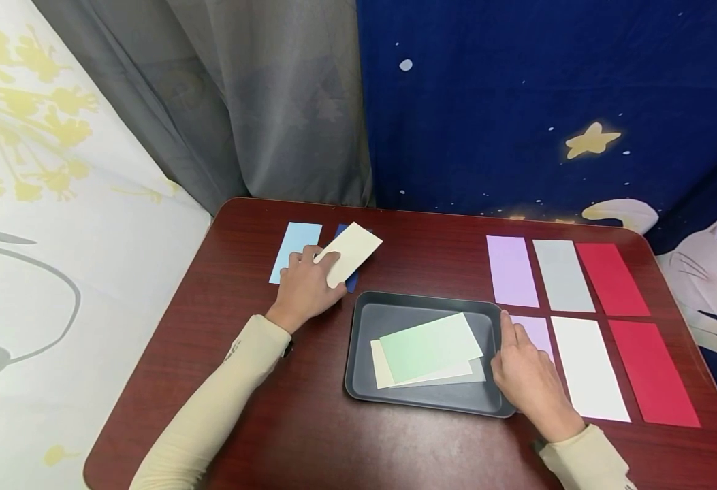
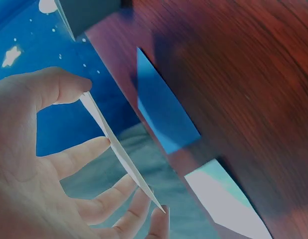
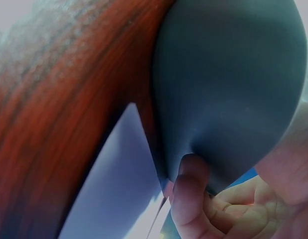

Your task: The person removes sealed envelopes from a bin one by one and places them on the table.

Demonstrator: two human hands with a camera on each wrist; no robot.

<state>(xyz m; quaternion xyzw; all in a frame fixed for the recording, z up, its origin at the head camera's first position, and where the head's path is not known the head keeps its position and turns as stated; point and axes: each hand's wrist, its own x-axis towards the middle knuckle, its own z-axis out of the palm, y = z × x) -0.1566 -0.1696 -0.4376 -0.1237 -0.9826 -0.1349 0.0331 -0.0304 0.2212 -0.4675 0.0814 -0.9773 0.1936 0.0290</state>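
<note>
My left hand (image 1: 310, 286) pinches a cream card (image 1: 353, 250) by its edges, thumb on one side and fingertips on the other. In the left wrist view this card (image 2: 119, 149) shows almost edge-on. Behind it lies a dark blue card (image 1: 352, 280), partly covered in the head view, and to its left a light blue card (image 1: 299, 237). At the right end of a dark grey tray (image 1: 419, 403), my right hand (image 1: 530, 374) grips the rim. Inside the tray overlap a pale green card (image 1: 432, 347), a cream card (image 1: 381, 374) and a greyish one (image 1: 478, 373).
Right of the tray, two rows of cards lie on the dark red table (image 1: 284, 435): lilac (image 1: 511, 271), grey (image 1: 563, 275) and red (image 1: 612, 279) behind, with lilac (image 1: 536, 333), white (image 1: 591, 367) and red (image 1: 654, 373) nearer. Curtains (image 1: 487, 122) hang along the back edge.
</note>
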